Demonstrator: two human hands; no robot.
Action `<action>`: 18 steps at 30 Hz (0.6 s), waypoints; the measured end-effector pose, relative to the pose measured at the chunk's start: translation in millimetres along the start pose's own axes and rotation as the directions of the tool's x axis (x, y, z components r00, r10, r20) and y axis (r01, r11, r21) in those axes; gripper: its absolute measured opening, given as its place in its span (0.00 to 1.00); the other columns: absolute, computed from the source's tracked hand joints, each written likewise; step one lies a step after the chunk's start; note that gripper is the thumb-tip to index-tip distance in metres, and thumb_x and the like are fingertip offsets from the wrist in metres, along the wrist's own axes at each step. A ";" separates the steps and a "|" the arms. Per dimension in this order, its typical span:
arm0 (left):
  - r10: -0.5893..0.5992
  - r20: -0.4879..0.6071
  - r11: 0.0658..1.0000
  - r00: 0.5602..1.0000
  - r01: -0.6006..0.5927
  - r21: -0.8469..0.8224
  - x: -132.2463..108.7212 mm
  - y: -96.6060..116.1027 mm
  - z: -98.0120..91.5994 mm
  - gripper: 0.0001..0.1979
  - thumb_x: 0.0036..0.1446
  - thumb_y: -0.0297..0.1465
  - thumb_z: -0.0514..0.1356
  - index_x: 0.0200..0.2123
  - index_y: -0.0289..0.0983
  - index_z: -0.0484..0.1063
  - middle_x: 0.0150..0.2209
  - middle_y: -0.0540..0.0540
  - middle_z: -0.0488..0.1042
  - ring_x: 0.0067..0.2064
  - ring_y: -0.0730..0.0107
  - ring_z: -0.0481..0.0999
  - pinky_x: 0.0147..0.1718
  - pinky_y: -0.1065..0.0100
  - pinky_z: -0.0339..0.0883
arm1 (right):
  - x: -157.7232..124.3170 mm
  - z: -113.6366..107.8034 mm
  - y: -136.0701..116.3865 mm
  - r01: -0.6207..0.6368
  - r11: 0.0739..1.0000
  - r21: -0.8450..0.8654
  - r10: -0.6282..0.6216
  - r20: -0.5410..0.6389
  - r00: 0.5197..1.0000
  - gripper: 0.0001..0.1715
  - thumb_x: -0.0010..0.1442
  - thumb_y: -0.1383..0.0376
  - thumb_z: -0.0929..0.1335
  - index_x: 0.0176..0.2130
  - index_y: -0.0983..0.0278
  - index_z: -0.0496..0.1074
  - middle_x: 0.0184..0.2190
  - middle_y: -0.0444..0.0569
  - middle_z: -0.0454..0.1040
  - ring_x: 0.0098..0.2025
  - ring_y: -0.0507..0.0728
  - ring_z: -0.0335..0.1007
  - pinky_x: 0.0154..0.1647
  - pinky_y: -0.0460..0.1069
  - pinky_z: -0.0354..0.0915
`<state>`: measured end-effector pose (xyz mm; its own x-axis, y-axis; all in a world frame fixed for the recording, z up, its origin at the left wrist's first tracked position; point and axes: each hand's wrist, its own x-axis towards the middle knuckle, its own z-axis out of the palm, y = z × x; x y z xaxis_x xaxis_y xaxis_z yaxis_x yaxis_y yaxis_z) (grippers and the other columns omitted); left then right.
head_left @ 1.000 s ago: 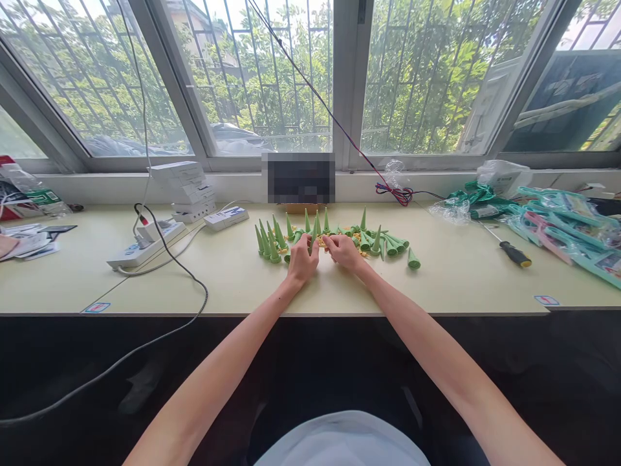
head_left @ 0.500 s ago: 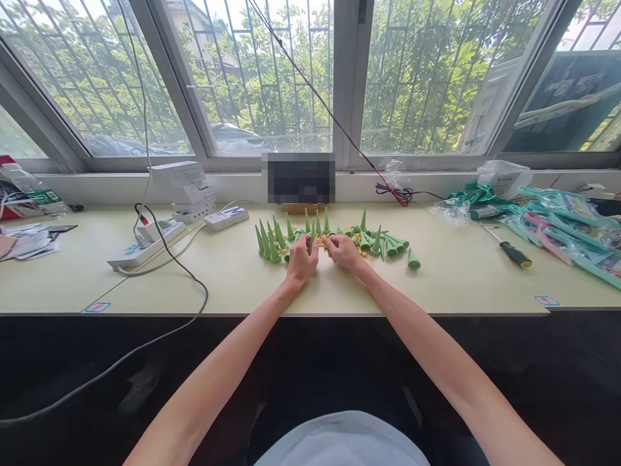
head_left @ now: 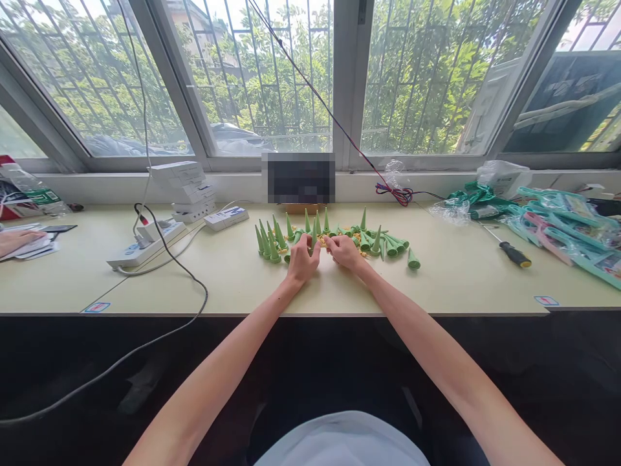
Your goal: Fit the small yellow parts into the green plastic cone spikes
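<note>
My left hand (head_left: pixel 303 260) is closed around a green cone (head_left: pixel 314 238) whose pointed tip sticks up above the fingers. Just right of it, my right hand (head_left: pixel 343 251) has its fingertips pinched together close to the cone; whatever lies in that pinch is too small to make out. Several green cones (head_left: pixel 270 248) stand upright to the left of my hands. On the right, more green cones (head_left: pixel 396 243) lie on their sides, and one upright cone (head_left: pixel 376 242) is among them. Small yellow-orange pieces (head_left: pixel 358 242) are scattered behind and between the hands, partly hidden.
A power strip (head_left: pixel 145 246), cable and white boxes (head_left: pixel 187 188) occupy the left. At the far left, another person's hand (head_left: pixel 17 241) rests on papers. To the right lie a screwdriver (head_left: pixel 515 254) and teal plastic packages (head_left: pixel 572 226). A pixelated dark block (head_left: pixel 301 178) stands behind the cones.
Another person's hand has come into view over the papers at the far left. My two hands have barely shifted, still close together at the cone.
</note>
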<state>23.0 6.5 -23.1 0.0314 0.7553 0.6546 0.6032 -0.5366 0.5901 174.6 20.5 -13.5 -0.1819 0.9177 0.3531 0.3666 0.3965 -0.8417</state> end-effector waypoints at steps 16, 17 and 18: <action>-0.014 -0.012 1.000 1.000 0.014 0.003 0.2 -2.2 1.6 0.09 0.62 0.37 0.56 0.32 0.40 0.61 0.28 0.48 0.69 0.25 0.69 0.67 0.27 0.65 0.61 | -1.1 -0.6 -4.2 0.003 0.999 -0.038 -0.004 -0.014 1.000 0.31 0.64 0.49 0.60 0.17 0.63 0.65 0.10 0.42 0.60 0.19 0.51 0.60 0.29 0.47 0.58; -0.020 -0.015 1.000 1.000 0.020 0.005 0.2 -2.4 1.7 0.09 0.62 0.37 0.56 0.32 0.40 0.61 0.28 0.48 0.69 0.26 0.69 0.67 0.27 0.65 0.61 | -1.2 -0.6 -4.5 0.001 0.999 -0.037 -0.002 -0.013 1.000 0.31 0.64 0.50 0.60 0.17 0.63 0.65 0.10 0.42 0.60 0.18 0.51 0.60 0.29 0.47 0.59; -0.024 -0.016 1.000 1.000 0.024 0.006 0.2 -2.4 1.8 0.09 0.62 0.37 0.56 0.32 0.40 0.60 0.28 0.48 0.69 0.26 0.69 0.67 0.27 0.65 0.61 | -1.2 -0.6 -4.6 -0.001 0.999 -0.032 0.000 -0.010 1.000 0.30 0.64 0.50 0.60 0.17 0.63 0.64 0.10 0.42 0.61 0.18 0.51 0.60 0.29 0.47 0.59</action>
<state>23.0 8.6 -25.2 0.0045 0.7617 0.6479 0.6086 -0.5162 0.6027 173.7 17.5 -9.8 -0.1727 0.9181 0.3568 0.3957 0.3964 -0.8285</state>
